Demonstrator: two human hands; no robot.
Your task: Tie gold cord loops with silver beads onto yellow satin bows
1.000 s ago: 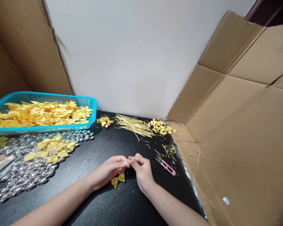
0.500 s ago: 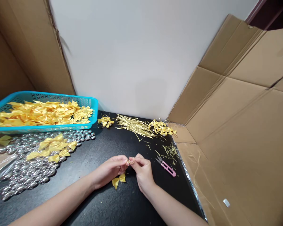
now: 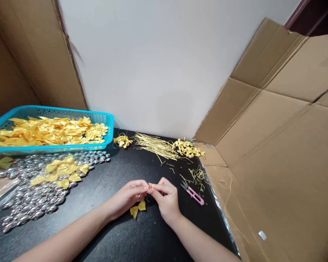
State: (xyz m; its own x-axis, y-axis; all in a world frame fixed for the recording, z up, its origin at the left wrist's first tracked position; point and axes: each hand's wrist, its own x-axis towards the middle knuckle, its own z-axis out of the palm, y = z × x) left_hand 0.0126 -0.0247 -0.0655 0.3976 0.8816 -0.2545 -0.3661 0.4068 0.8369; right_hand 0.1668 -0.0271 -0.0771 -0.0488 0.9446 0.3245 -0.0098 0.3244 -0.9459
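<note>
My left hand [image 3: 133,193] and my right hand [image 3: 166,199] meet fingertip to fingertip above the black table [image 3: 112,240]. Both pinch a thin gold cord [image 3: 151,189], which makes a small loop at the right fingertips. Just below the left fingers is a yellow ribbon bow [image 3: 138,208]; the cord appears to run down toward it, though the fingers hide part of the join. Right of my right hand lie pink-handled thread snips [image 3: 194,194], blades pointing up and left.
A blue basket [image 3: 109,131] of yellow bows stands back left. Silver beads [image 3: 35,203] spread before it, with several bows [image 3: 65,169] on top. Cut gold cords [image 3: 155,145] lie between finished bow clusters [image 3: 123,140]. Cord scraps [image 3: 198,175] sit near the cardboard wall [image 3: 284,153].
My right hand's fingers have shifted slightly, curling closer around the cord at the pinch. The bow below and the things on the table stay where they were.
</note>
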